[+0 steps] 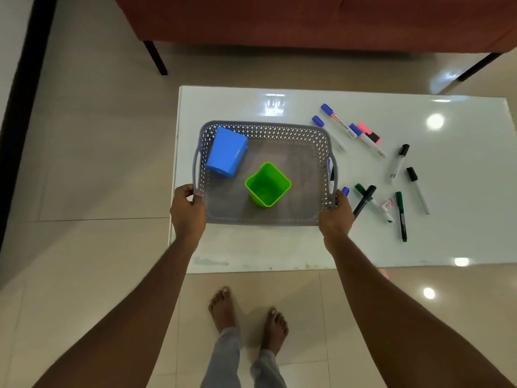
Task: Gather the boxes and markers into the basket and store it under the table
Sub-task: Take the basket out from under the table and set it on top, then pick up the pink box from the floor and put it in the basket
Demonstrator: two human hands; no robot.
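A grey perforated basket (279,130) sits on the left part of the white table (461,191). Inside it a blue box (227,152) lies tipped at the back left, and a green box (268,184) stands upright near the middle. My left hand (187,210) grips the basket's near left corner. My right hand (337,212) grips its near right corner. Several markers lie loose on the table right of the basket: blue-capped ones (338,121), a pink one (369,133), black-capped ones (399,163) and green ones (400,217).
A red-brown sofa (307,21) on black legs stands beyond the table. Glossy beige floor tiles (98,163) surround the table. My bare feet (249,315) stand just in front of the table's near edge.
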